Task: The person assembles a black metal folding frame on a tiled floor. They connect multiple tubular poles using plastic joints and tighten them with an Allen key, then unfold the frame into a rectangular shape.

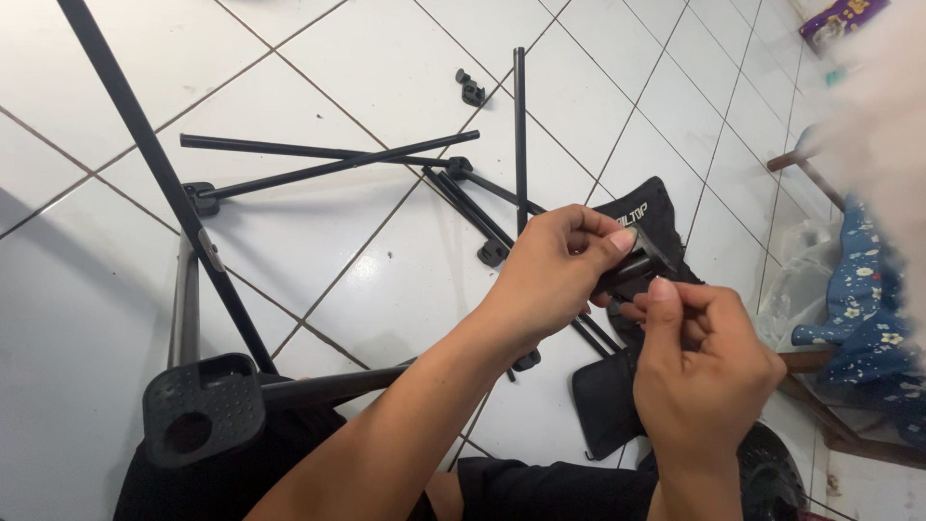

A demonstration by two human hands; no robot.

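Observation:
My left hand (552,270) is closed around a short black plastic connector piece (637,268), held up over the white tiled floor. My right hand (699,362) meets it from below, thumb and fingers pinching the same piece at its near end. Just beyond the hands lie several thin black metal rods (338,162) joined at black hubs (459,166), spread across the tiles. A black fabric bag (648,214) lies under and behind the hands.
A long black pole (145,145) slants across the left side down to a black plastic foot with a round hole (203,407). A small loose black clip (471,91) lies farther away. Blue floral cloth (863,309) and a wooden frame (810,169) sit at the right.

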